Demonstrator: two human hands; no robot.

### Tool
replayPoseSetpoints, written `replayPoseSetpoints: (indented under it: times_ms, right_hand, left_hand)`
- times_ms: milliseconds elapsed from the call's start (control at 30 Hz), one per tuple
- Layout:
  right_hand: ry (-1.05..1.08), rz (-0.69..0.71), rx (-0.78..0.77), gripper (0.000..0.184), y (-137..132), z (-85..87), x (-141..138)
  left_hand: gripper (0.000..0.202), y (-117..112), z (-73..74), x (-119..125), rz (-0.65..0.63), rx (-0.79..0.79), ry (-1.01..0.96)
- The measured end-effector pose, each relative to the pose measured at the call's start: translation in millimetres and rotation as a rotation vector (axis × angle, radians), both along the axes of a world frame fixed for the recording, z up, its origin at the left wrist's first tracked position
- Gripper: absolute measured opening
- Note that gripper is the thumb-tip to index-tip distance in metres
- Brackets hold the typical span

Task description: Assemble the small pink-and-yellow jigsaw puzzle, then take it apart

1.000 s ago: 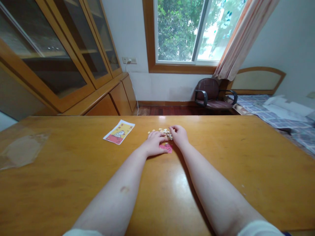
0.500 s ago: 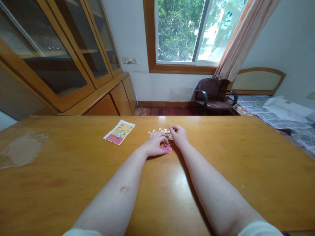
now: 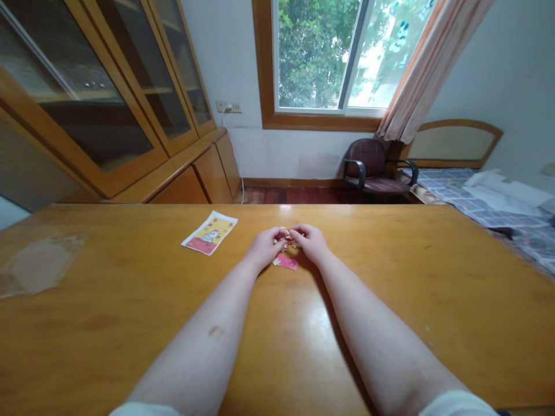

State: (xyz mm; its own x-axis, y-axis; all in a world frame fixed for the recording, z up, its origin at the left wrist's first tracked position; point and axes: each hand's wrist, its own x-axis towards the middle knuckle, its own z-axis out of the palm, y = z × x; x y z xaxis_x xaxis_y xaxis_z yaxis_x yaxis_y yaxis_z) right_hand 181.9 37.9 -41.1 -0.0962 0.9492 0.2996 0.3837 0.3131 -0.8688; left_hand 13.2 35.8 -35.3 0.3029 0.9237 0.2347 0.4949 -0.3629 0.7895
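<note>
Both my hands meet over a small pile of pale puzzle pieces at the far middle of the wooden table (image 3: 130, 300). My left hand (image 3: 264, 247) and my right hand (image 3: 309, 241) are curled, fingertips pinched together above the pile, which they mostly hide. What the fingers grip is too small to make out. A red joined patch of puzzle (image 3: 287, 262) lies on the table just in front of the two hands. A picture card (image 3: 210, 232) in yellow, white and red lies to the left of my left hand.
A clear plastic bag (image 3: 37, 260) lies at the table's left edge. Glass-door cabinets (image 3: 99, 98) line the left wall. Beyond the table stand an office chair (image 3: 373, 167), a window and a bed (image 3: 489, 202) at right.
My left hand lifted off the red patch and moved right and forward. Both hands now pinch together over the loose pieces, covering the pile that showed before.
</note>
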Motion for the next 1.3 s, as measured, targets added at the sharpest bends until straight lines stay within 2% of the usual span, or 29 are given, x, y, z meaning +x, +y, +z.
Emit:
replayPoseSetpoints:
  times_ms: [100, 233, 633, 800, 900, 1000, 1100, 1167, 1300]
  right_hand:
    - [0.023, 0.021, -0.038, 0.022, -1.0, -1.7, -2.8]
    - [0.077, 0.001, -0.079, 0.022, 2.1, -6.4, -3.0]
    - [0.098, -0.083, -0.109, 0.02, 5.8, -7.9, -1.0]
    - [0.016, -0.145, -0.081, 0.017, 5.8, -8.1, 0.7]
    - [-0.011, -0.225, -0.07, 0.014, 7.8, -8.4, 3.1]
    - [-0.006, -0.205, -0.085, 0.015, 9.3, -8.6, 3.7]
    - [-0.14, -0.172, -0.048, 0.01, 10.3, -9.9, 3.2]
    - [-0.222, -0.187, -0.033, 0.008, 11.2, -11.0, 3.3]
    - [-0.266, -0.258, -0.074, 0.012, 12.6, -10.0, 4.5]
  left_hand:
    - [0.018, 2.9, -1.7, -1.1, 0.075, -0.007, -0.132]
    - [0.014, 4.9, -0.1, -1.5, 0.152, 0.066, -0.118]
    - [0.019, 4.6, -3.2, 0.7, 0.094, -0.094, -0.323]
    - [0.019, 1.7, -0.5, 3.1, 0.083, -0.161, -0.359]
    - [0.017, -0.7, 0.5, 3.8, 0.033, -0.126, -0.28]
    - [0.017, 0.8, -0.8, 0.3, 0.016, 0.007, -0.045]
    - [0.02, 3.6, -1.2, -4.2, 0.039, 0.105, 0.174]
    - [0.019, 2.6, 0.6, -4.9, 0.005, 0.178, 0.248]
    - [0.019, -6.4, 5.1, -1.4, -0.252, 0.235, 0.342]
